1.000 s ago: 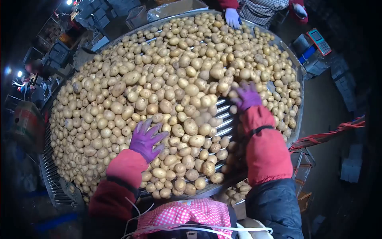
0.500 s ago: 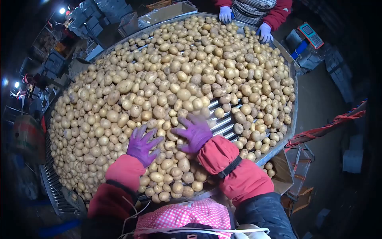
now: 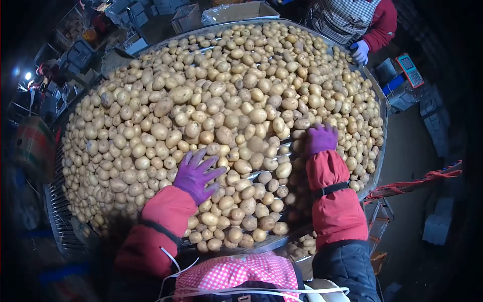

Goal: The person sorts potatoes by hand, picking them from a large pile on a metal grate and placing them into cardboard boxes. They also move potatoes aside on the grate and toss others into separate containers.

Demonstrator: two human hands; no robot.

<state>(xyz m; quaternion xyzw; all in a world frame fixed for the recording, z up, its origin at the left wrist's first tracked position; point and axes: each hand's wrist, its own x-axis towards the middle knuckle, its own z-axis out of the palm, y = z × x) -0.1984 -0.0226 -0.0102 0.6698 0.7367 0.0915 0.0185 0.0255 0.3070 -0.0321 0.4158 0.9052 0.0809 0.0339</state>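
Observation:
A large heap of potatoes [image 3: 182, 94] covers a metal sorting table [image 3: 383, 146]. My left hand [image 3: 196, 177], in a purple glove, lies on the potatoes left of the middle with its fingers spread. Further right, my right hand [image 3: 322, 140] in a matching glove rests against potatoes near the table's right side. Its fingers point away from me and are slightly apart, partly foreshortened, and I see nothing gripped in them. Between the hands, metal bars [image 3: 285, 149] of the table show through a gap among the potatoes.
Across the table a person in a checked apron has a gloved hand [image 3: 359, 52] at the rim. A handheld device with a screen [image 3: 410, 70] sits atop boxes at right. Red strapping [image 3: 417, 180] stretches beside the table. An open cardboard box [image 3: 240, 12] stands behind it.
My right hand has moved right and away from me, and potatoes have shifted over part of the bare bars. My left hand stays spread on the heap. The view has shifted somewhat.

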